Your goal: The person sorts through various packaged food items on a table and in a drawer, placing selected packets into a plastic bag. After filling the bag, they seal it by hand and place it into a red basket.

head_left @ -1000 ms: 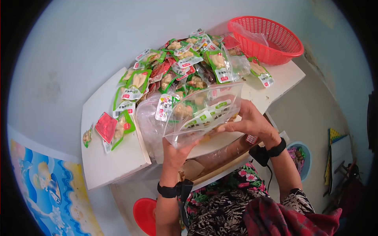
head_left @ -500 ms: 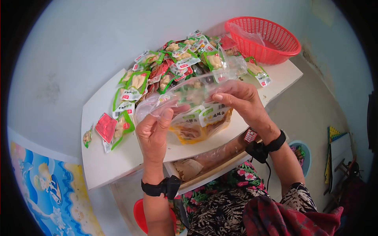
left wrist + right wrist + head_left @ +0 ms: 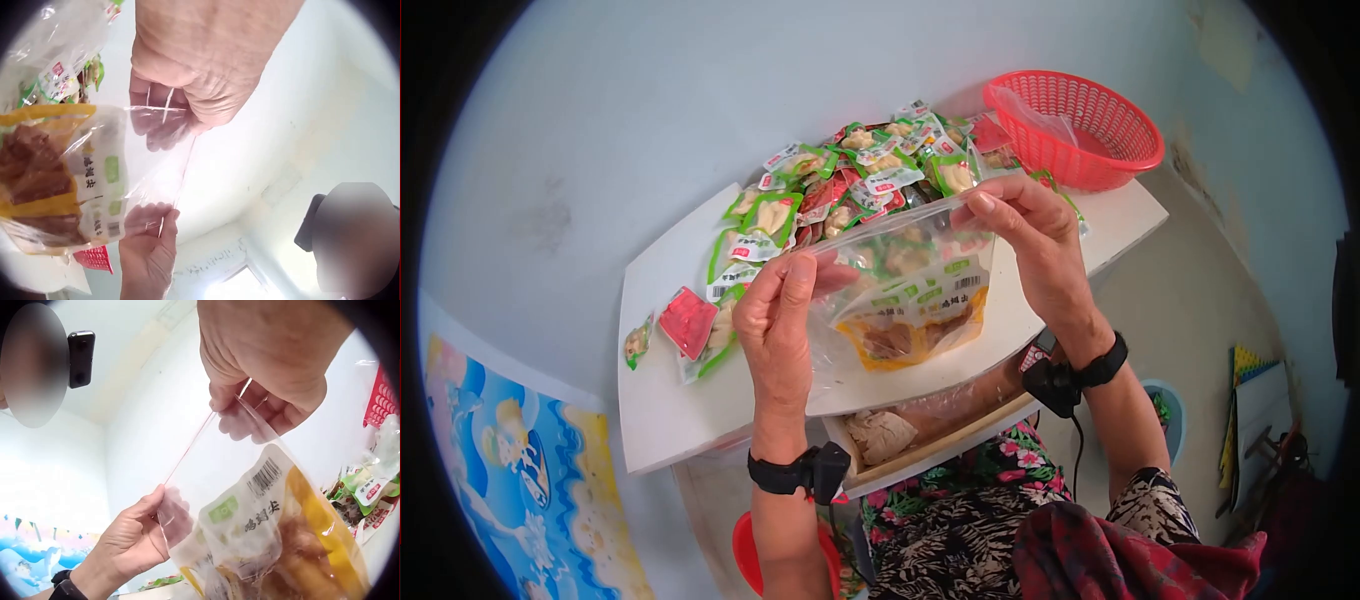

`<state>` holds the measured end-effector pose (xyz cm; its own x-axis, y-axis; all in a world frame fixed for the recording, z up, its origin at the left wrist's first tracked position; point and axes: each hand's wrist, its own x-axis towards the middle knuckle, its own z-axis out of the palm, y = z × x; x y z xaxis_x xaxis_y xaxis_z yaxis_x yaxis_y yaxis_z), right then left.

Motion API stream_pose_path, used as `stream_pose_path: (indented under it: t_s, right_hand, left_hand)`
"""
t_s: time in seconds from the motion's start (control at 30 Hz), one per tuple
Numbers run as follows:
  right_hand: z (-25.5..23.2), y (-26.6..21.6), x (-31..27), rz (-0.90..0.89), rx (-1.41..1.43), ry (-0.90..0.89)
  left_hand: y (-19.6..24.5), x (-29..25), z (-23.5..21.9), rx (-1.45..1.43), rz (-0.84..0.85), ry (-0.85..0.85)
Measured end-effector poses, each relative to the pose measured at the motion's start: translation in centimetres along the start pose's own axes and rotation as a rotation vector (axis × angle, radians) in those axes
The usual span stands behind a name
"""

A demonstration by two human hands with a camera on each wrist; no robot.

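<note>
Bright, even daylight fills the head view, where fisheye distortion bends the white tabletop [image 3: 700,420] and blacks out the corners. Both wrist views wash out against the pale wall and ceiling, with glare streaking the clear plastic zip bag of snack packets [image 3: 262,531]. A soft blur masks one patch in each wrist view.

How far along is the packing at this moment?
Done: the bag already holds several packets. In hand: the left hand and right hand pinch the ends of its top strip, held taut. Left: a pile of packets on the table.
</note>
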<state>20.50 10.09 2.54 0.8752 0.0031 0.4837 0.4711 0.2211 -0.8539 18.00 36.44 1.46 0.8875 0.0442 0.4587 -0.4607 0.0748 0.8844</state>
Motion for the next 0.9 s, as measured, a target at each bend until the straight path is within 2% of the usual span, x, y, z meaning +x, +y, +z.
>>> stream_pose_path:
  t_s: [0.03, 0.13, 0.23, 0.33, 0.43, 0.63, 0.77, 0.9]
  right_hand:
    - [0.0, 0.0, 0.0, 0.009, 0.008, -0.010]
    - [-0.1, -0.1, 0.1, 0.013, 0.015, -0.038]
    - [0.1, -0.9, 0.0, -0.014, -0.051, -0.075]
    - [0.4, -0.7, -0.1, -0.091, -0.044, -0.084]
    - [0.2, -0.2, -0.4, -0.146, -0.071, -0.102]
    - [0.3, -0.4, -1.2, -0.221, -0.137, -0.047]
    - [0.5, -0.9, -1.4, -0.200, -0.175, -0.026]
    - [0.6, -1.4, -1.3, -0.218, -0.226, -0.014]
  left_hand:
    - [0.1, 0.1, -0.2, 0.009, -0.019, -0.004]
    - [3.4, 0.5, 0.5, 0.225, 0.100, -0.015]
    - [5.8, 1.6, 1.8, 0.734, 0.496, -0.149]
    - [7.5, 1.7, 4.9, 0.992, 0.560, -0.223]
    - [8.1, 2.1, 7.8, 1.065, 0.660, -0.286]
    - [6.1, 2.3, 9.1, 1.047, 0.583, -0.300]
    - [6.4, 2.4, 7.1, 0.957, 0.622, -0.296]
    - [7.0, 1.9, 3.7, 0.921, 0.488, -0.244]
